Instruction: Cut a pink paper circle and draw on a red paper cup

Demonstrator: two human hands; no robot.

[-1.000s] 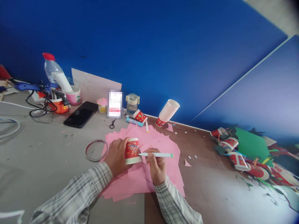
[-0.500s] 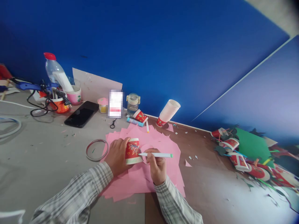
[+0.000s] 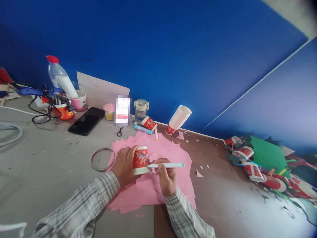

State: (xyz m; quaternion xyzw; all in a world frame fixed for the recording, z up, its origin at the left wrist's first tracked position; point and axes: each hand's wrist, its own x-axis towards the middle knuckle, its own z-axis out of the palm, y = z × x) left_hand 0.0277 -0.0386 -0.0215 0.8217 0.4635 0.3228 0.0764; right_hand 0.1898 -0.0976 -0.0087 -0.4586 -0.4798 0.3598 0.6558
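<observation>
A red printed paper cup [image 3: 141,158] stands bottom-up over pink paper sheets [image 3: 173,185], its pale rim band marked with light green. My left hand [image 3: 125,165] is closed on the cup's left side. In my right hand [image 3: 167,177] a white marker pen [image 3: 170,165] with a green end is pinched, lying nearly level. Its tip meets the cup's right side near the lower band. A roll of tape [image 3: 103,159] lies just left of my left hand.
Behind the paper are a glue stick [image 3: 143,129], another red cup [image 3: 149,123], a glass jar [image 3: 141,109] and small scissors [image 3: 119,131]. A leaning cup stack [image 3: 178,119] stands by the wall. Cup crafts [image 3: 252,171] lie at right, a black phone [image 3: 86,121] at left.
The marker pen in my right hand has shifted slightly right and down, its tip now lower on the cup's side near the rim band. My left hand and the cup stay nearly still.
</observation>
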